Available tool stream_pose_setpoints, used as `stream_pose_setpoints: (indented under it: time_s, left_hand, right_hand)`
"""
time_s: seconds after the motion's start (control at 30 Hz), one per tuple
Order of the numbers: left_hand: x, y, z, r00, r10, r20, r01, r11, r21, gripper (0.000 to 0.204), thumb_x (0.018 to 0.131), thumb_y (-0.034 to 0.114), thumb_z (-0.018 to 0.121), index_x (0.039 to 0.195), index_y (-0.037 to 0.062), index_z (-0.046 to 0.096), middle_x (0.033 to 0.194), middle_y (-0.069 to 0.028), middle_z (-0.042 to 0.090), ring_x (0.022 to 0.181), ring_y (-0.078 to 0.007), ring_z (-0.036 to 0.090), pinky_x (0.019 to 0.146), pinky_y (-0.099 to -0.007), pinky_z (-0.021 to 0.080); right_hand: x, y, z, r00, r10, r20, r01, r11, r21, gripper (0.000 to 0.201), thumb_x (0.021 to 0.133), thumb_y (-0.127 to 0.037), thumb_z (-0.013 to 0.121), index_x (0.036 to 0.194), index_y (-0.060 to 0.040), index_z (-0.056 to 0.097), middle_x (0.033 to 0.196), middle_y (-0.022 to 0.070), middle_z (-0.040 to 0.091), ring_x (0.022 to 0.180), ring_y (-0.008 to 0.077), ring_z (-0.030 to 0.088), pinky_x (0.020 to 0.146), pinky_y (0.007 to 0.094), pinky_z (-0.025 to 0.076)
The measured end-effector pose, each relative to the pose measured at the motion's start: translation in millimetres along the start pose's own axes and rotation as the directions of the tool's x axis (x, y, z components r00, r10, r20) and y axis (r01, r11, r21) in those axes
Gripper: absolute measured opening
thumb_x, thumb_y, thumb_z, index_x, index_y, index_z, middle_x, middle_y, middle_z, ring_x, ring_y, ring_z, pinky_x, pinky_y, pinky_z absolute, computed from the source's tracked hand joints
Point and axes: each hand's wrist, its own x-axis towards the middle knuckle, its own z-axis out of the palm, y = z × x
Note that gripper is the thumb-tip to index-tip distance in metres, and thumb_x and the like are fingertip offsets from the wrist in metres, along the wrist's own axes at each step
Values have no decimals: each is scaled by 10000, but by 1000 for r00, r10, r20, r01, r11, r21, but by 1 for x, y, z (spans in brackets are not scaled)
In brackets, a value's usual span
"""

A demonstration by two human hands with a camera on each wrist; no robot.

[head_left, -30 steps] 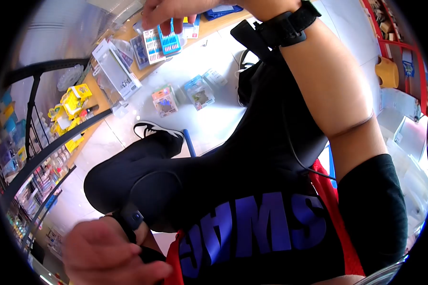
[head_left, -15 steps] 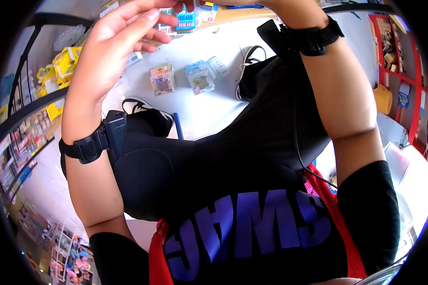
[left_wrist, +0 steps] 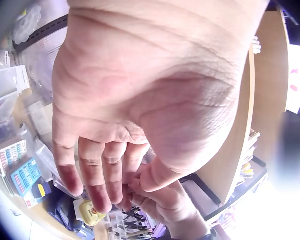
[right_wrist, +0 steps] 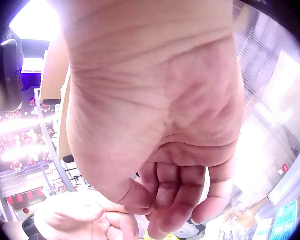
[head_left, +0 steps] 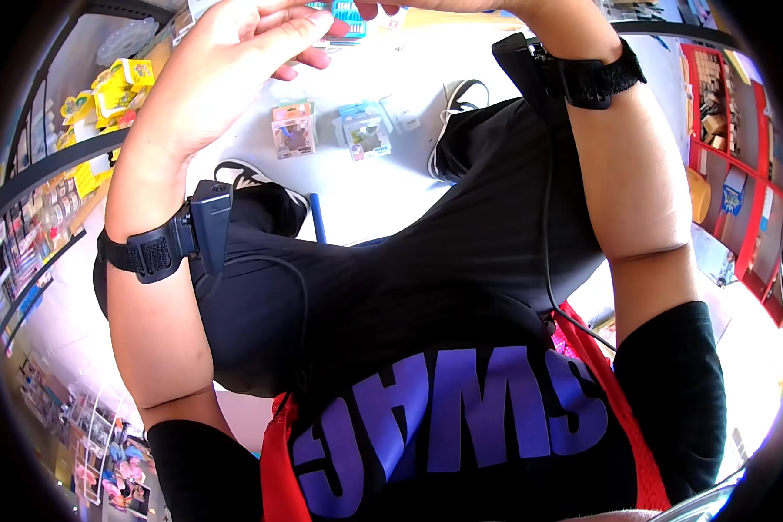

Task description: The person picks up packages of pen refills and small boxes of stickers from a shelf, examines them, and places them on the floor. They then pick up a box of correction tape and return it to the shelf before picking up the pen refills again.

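Observation:
At the upper left of the head view is my left hand [head_left: 226, 78], its middle, ring and little fingers loosely extended. The left wrist view shows its thumb bent in toward the index finger, close against the fingertips of my right hand [left_wrist: 170, 205]. In the right wrist view the right hand's fingers curl inward and its thumb tip lies by them. The head view cuts off most of that hand at the top edge. Hidden by the fingers, anything between the fingertips cannot be made out. A blue card with rows of small pieces [left_wrist: 24, 175] lies on the table beyond.
Two small boxes, one pinkish [head_left: 294, 135] and one light blue [head_left: 365, 135], sit on the white floor between my shoes. Yellow packaging [head_left: 117, 87] stands at the left behind a black rail [head_left: 61, 165]. A red shelf unit [head_left: 739, 165] is at the right.
My left hand has risen from the lower left to the top, beside the right hand. Both forearms are now raised. The head view has shifted, so the tabletop shows less.

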Motion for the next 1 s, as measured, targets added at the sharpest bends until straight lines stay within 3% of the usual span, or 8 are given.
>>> stream_pose_setpoints:
  time_s: [0.33, 0.43, 0.53, 0.8, 0.83, 0.87, 0.93, 1.0]
  left_hand:
    - [1, 6, 6, 999, -30, 31, 31, 999, -29, 429, 1052, 321, 606, 1415, 94, 635, 1237, -67, 732, 993, -128, 678, 866, -271, 496]
    - [2, 6, 5, 997, -57, 54, 56, 998, 11, 450, 1048, 313, 611, 1447, 104, 603, 1222, -62, 735, 998, -133, 678, 872, -281, 489]
    - [0, 9, 7, 997, -68, 44, 66, 997, 36, 491, 1049, 299, 608, 1499, 115, 543, 1235, -63, 729, 1009, -145, 681, 881, -289, 481]
    - [-4, 14, 18, 999, -40, 35, 43, 995, -88, 592, 1062, 283, 588, 1601, 127, 395, 1356, -95, 676, 1044, -175, 698, 906, -296, 495]
    - [-3, 3, 17, 999, 38, 23, -35, 993, -111, 537, 1069, 286, 579, 1563, 111, 466, 1346, -95, 687, 1035, -179, 707, 911, -296, 503]
    - [-3, 6, 13, 999, 47, 15, -45, 993, -109, 537, 1069, 286, 579, 1563, 111, 466, 1346, -95, 687, 1035, -179, 707, 911, -296, 503]
    - [-5, 16, 5, 998, 15, 62, -15, 1000, -10, 445, 1082, 299, 556, 1463, 71, 585, 1305, -94, 710, 1026, -175, 709, 908, -297, 505]
    - [-14, 31, -9, 999, 23, 32, -22, 1000, -22, 389, 1093, 314, 531, 1300, 24, 688, 1239, -98, 732, 996, -157, 702, 898, -305, 512]
  right_hand:
    - [-9, -4, -16, 989, -62, 138, 68, 997, -35, 255, 859, -144, 701, 1009, 50, 771, 770, 150, 749, 677, 186, 691, 622, 330, 532]
    - [-5, -2, -6, 995, 23, 93, -14, 995, -95, 254, 855, -144, 705, 1003, 52, 769, 741, 138, 737, 669, 174, 691, 611, 322, 528]
    - [-7, -6, -6, 993, 65, 94, -68, 997, 27, 252, 857, -148, 707, 985, 62, 763, 723, 128, 729, 667, 167, 698, 611, 317, 531]
    - [-9, -17, -19, 982, 188, 0, -188, 982, 2, 256, 868, -181, 716, 928, 63, 767, 708, 115, 732, 624, 148, 704, 590, 287, 546]
    - [-7, -3, -20, 986, 164, 27, -165, 984, 70, 254, 870, -184, 718, 912, 62, 769, 702, 110, 731, 629, 142, 708, 597, 281, 552]
    - [-12, -8, -29, 986, 130, 103, -143, 982, 127, 247, 871, -183, 720, 909, 55, 772, 711, 100, 737, 638, 137, 711, 605, 274, 554]
    - [-15, -12, -31, 971, 214, 109, -227, 965, 131, 239, 885, -182, 723, 912, 49, 774, 722, 89, 743, 650, 134, 714, 618, 269, 557]
    - [-23, -10, -40, 980, 172, 100, -191, 955, 229, 201, 921, -120, 712, 990, 62, 763, 775, 103, 759, 669, 141, 727, 645, 264, 577]
